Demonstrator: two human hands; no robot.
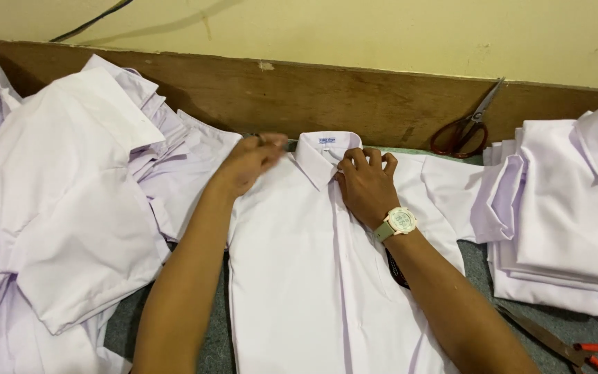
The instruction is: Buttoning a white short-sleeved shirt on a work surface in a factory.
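A white shirt (pixel 313 277) lies flat, front up, on the grey table (pixel 129 322) between two heaps of shirts; the right hand (pixel 367 187) presses beside the collar (pixel 320 156) with fingers curled, gripping nothing. The left hand (pixel 247 163) pinches the shoulder edge, fingers closed on cloth. A hard tug there could skew the collar, or drag the sleeve into the left heap (pixel 70 201)

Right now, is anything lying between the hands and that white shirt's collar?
Nothing visible. The right hand rests flat on the white shirt beside its collar, and the left hand is at the collar's other side.
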